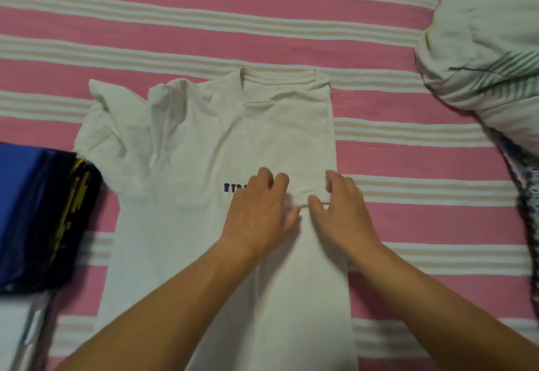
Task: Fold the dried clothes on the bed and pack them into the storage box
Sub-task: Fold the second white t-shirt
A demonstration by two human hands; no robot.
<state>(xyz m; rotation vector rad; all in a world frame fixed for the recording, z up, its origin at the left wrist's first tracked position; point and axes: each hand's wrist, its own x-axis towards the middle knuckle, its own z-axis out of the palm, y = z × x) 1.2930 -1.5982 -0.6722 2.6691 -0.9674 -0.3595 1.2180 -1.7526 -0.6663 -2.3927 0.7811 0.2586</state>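
My left hand (pixel 258 210) presses flat on the white shirt (pixel 189 149), fingers spread; my right hand (pixel 339 206) pinches its folded sleeve hem. The shirt lies mid-bed (pixel 423 225), the box (pixel 26 219) at the left edge, a quilt (pixel 490 50) at the right.
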